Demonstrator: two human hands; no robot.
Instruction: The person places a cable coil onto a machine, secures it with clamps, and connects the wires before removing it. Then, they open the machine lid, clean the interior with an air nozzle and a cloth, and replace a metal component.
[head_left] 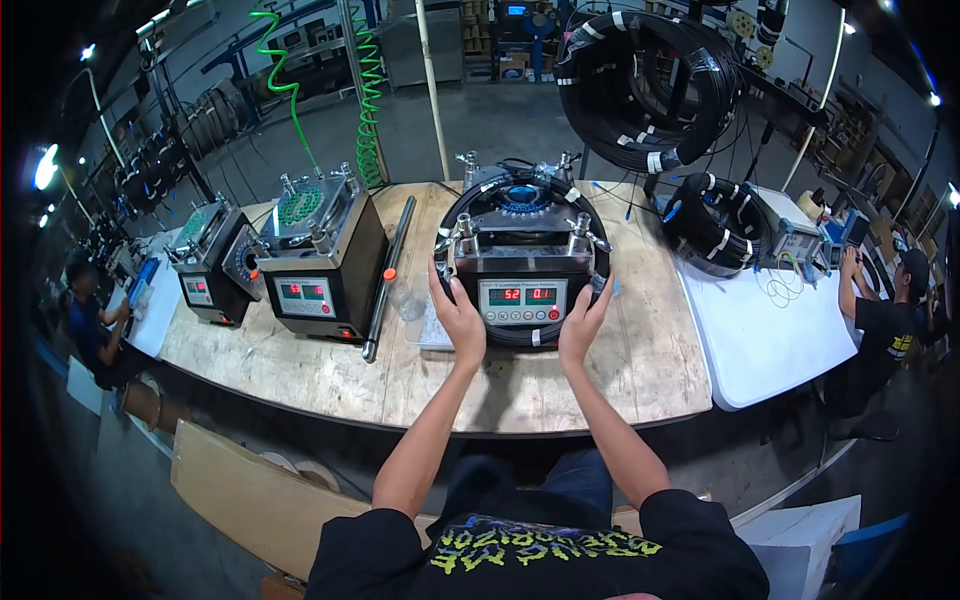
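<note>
A coil of black cable (441,232) loops around a polishing machine (524,265) in front of me, its lower part crossing the machine's front below the red digits. On the left side of the loop, my left hand (458,322) is closed round the cable, thumb up. My right hand (582,327) grips the opposite side, beside the display panel. Some fingers of both hands are hidden behind the cable. On top of the machine, a round blue fixture (522,198) sits between metal corner clamps. Left of my left hand stands a clear bottle with an orange cap (390,275).
Two more polishing machines (318,255) (207,262) stand to the left on the wooden table (640,370), with a metal bar (388,285) beside them. Large cable coils (650,150) hang behind; another coil (715,225) lies right. One person (895,320) works at the right, another (90,310) at the left.
</note>
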